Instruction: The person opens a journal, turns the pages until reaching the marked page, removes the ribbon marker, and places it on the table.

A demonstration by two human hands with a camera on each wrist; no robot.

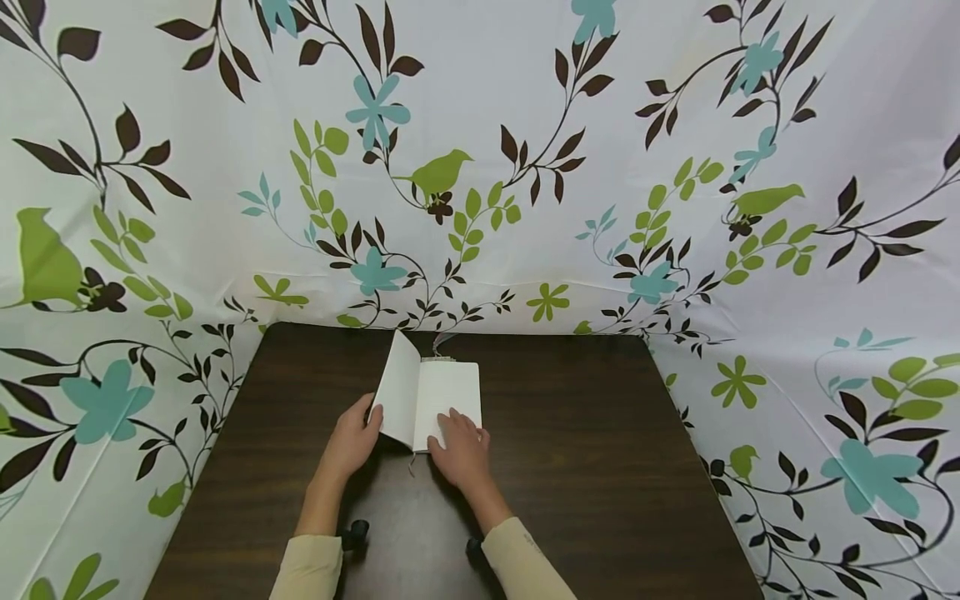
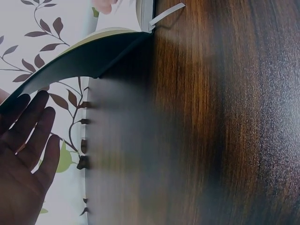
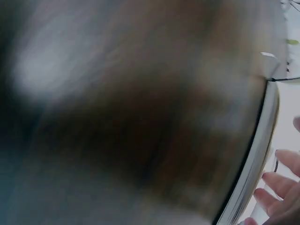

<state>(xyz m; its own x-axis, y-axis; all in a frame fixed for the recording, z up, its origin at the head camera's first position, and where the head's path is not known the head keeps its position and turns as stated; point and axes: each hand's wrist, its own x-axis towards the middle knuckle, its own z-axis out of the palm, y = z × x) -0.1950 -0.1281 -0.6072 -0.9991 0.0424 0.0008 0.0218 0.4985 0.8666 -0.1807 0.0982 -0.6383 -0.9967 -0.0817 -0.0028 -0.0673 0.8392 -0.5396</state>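
The left hand pinches the lifted cover of an open notebook, its other fingers hidden behind in the head view. The notebook sits between the hands. The right hand rests on the page, fingers a bit spread, hiding a corner; its wrist view is blurry and cuts it off.

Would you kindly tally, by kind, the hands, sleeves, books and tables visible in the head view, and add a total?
Hands: 2 (left hand, right hand)
Sleeves: 2 (left sleeve, right sleeve)
Books: 1 (open book)
Tables: 1 (dark brown table)
Total: 6
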